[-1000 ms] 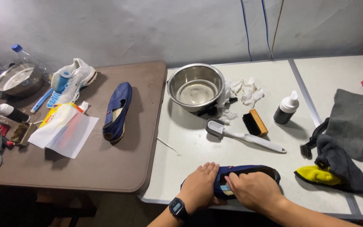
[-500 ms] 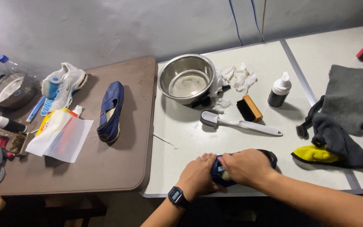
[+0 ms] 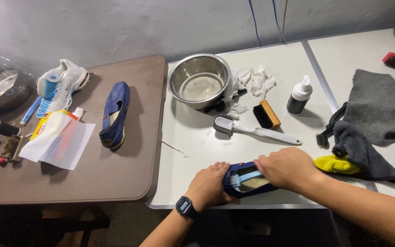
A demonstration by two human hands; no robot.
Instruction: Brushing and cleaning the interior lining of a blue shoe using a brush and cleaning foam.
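gripping the blue shoe in your left hand, your right hand, closed on a light-blue brush, now shows its bristles inside the shoe, hidden before.

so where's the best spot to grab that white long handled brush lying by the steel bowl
Take the white long-handled brush by its bare handle, around the middle toward the free right end. It lies flat on the white table, head near the steel bowl, handle running right with bare table around it. Come from above, fingers closing across the narrow handle; the wooden brush crowds the head end.
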